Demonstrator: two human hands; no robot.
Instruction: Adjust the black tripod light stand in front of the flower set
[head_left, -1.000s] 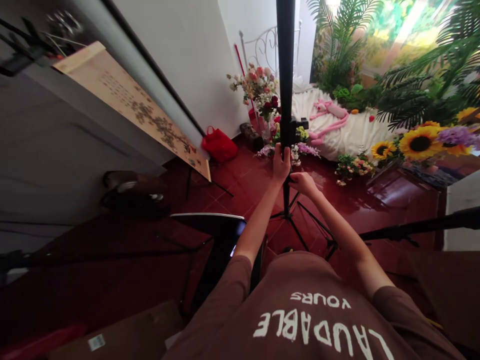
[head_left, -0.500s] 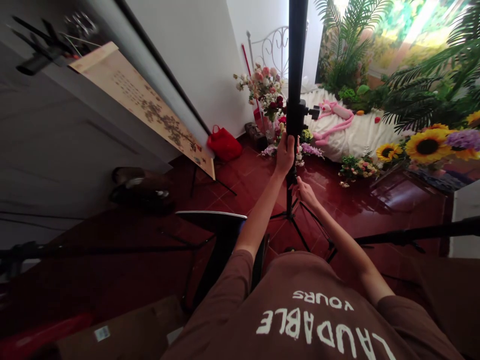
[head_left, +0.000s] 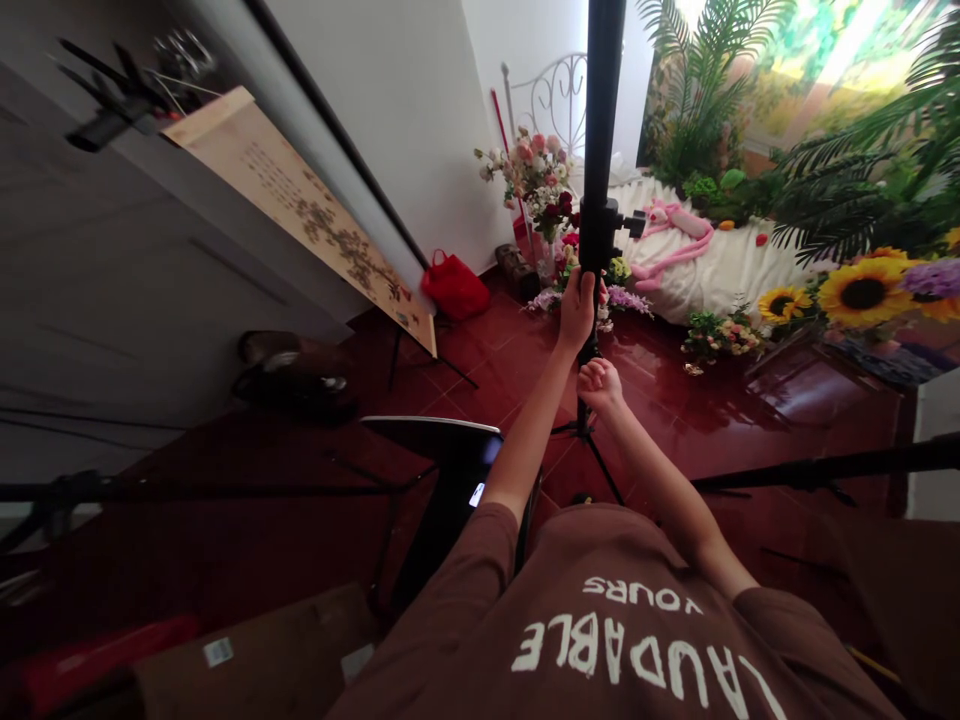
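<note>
Turned over since half a second earlier, its fingers now curled toward the palm, a person's right hand [head_left: 600, 385] works at an upright black tubular pole [head_left: 604, 100], directly below the left hand [head_left: 577, 312]. The left grip wraps the pole under a bulky black collar [head_left: 598, 235]; whether the right grip has hold of anything cannot be told. Splayed black legs [head_left: 604, 460] stand on a glossy red tiled floor [head_left: 469, 365], short of the near edge of a white-draped bed [head_left: 724, 275]. The work appears midway: the pole is up, but both hands remain busy at it, and whether its lower joint is tight does not show. By the floor's wall edge sits a bright red bag [head_left: 455, 287], beside a tan painted scroll [head_left: 307, 215]. A dark pale-rimmed panel [head_left: 442, 460] and a slanting black pole [head_left: 832, 468] crowd the arms left and right.
</note>
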